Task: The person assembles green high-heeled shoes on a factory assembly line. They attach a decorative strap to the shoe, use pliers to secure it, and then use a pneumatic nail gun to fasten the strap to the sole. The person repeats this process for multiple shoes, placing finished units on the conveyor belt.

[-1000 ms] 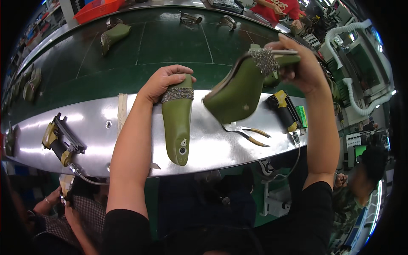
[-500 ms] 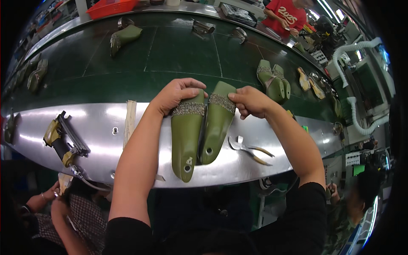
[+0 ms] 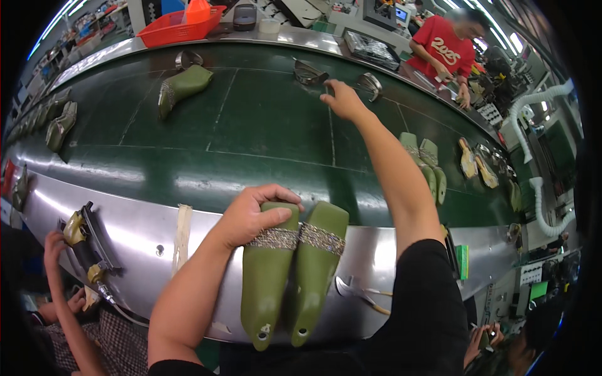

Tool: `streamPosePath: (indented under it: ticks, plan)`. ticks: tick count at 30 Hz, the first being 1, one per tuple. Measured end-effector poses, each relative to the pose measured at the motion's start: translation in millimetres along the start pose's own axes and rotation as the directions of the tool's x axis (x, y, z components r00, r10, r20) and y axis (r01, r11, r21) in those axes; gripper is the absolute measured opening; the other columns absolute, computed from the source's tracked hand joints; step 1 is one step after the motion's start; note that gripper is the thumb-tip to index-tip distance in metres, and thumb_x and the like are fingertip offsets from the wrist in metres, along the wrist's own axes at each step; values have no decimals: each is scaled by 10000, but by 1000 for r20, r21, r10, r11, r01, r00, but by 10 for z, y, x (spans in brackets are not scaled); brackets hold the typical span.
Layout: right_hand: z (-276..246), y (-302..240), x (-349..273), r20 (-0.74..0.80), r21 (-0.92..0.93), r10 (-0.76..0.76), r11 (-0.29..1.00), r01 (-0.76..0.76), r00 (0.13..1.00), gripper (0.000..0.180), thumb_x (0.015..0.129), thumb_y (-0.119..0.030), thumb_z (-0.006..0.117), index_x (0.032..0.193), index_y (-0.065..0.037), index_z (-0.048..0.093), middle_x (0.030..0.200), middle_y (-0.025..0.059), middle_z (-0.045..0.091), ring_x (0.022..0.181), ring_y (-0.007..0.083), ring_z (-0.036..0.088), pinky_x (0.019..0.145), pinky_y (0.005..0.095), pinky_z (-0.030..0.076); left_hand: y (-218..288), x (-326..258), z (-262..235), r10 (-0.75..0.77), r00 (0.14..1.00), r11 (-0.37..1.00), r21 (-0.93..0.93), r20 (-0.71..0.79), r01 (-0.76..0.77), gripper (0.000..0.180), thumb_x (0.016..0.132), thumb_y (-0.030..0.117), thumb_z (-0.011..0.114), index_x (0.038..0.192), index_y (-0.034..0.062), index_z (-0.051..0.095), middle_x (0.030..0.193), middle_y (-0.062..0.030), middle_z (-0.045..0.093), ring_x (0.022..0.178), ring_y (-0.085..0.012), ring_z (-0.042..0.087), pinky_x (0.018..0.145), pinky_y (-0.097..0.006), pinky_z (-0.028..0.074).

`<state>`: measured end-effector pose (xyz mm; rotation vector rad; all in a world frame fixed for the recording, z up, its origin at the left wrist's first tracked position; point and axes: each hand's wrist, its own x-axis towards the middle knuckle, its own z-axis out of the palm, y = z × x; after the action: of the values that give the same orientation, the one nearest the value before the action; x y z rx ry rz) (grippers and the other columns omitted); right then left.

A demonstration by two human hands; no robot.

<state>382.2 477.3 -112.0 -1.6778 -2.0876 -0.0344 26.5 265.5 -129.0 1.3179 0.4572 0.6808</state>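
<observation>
Two green shoe lasts (image 3: 266,288) (image 3: 316,276), each with a glittery strap around it, lie side by side on the metal ledge. My left hand (image 3: 251,216) grips the far end of the left last, thumb on top and fingers behind. Stretched far over the green conveyor belt, my right hand (image 3: 345,100) is open, fingers apart and holding nothing. Its fingertips are close to a dark curved strap piece (image 3: 309,73); whether they touch it I cannot tell. Partly hidden by my right arm, lasting pincers (image 3: 360,292) lie right of the lasts.
A staple gun (image 3: 88,241) with a hose lies on the ledge at left, a co-worker's hand (image 3: 53,244) at it. More lasts (image 3: 182,88) and another curved strap (image 3: 370,86) rest on the belt (image 3: 269,150). Across it stand a red basket (image 3: 179,28) and a person in red (image 3: 445,50).
My right hand has let go of the right last and reached forward over the belt. The left hand stays on its last. The view has tilted up, and a co-worker's hand has reached the staple gun.
</observation>
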Motion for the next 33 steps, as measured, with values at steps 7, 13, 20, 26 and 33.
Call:
streamPosePath:
  ticks: [7, 13, 20, 26, 33]
  plan:
    - [665, -106, 538, -82, -449, 110, 883, -136, 990, 573, 1001, -128, 528, 1564, -133, 424, 1538, 105, 520, 1481, 357, 385, 1157, 683, 328, 23, 12, 23, -4, 1000, 999, 51, -27, 5, 312, 915, 146, 740, 1189, 0, 707, 1159, -108, 758, 1065, -167, 688, 969, -344, 547]
    - [266, -1, 417, -97, -604, 238, 758, -247, 966, 245, 935, -217, 629, 1115, -109, 755, 1277, 114, 672, 1207, 358, 592, 1026, 571, 467, 5, -27, 22, -38, 995, 998, 47, -97, 42, 316, 904, 93, 724, 1204, -6, 699, 1165, -128, 756, 1055, -182, 698, 955, -354, 561]
    - [-378, 2291, 175, -411, -32, 588, 754, -656, 696, 446, 918, -439, 608, 1207, -131, 752, 1541, 146, 535, 1377, 442, 496, 1158, 533, 370, -1, 122, 114, -11, 1000, 1000, 22, -21, 11, 327, 899, 119, 732, 1199, -6, 699, 1161, -127, 756, 1052, -180, 697, 952, -353, 562]
    - [171, 1301, 404, 55, -158, 526, 844, -512, 849, 291, 951, -405, 651, 1170, -248, 760, 1453, 129, 609, 1398, 408, 490, 1146, 537, 370, 5, -24, 24, -16, 994, 995, 92, -107, 26, 340, 895, 135, 739, 1202, -6, 695, 1167, -129, 754, 1065, -183, 694, 960, -357, 557]
    - [-118, 1309, -36, 10, -66, 495, 867, -493, 869, 275, 962, -297, 679, 1158, -117, 748, 1197, 162, 725, 1165, 351, 657, 972, 466, 502, -57, 158, 129, 20, 999, 999, 41, 43, -22, 396, 914, 151, 755, 1273, 6, 674, 1178, -102, 744, 1084, -165, 678, 983, -345, 541]
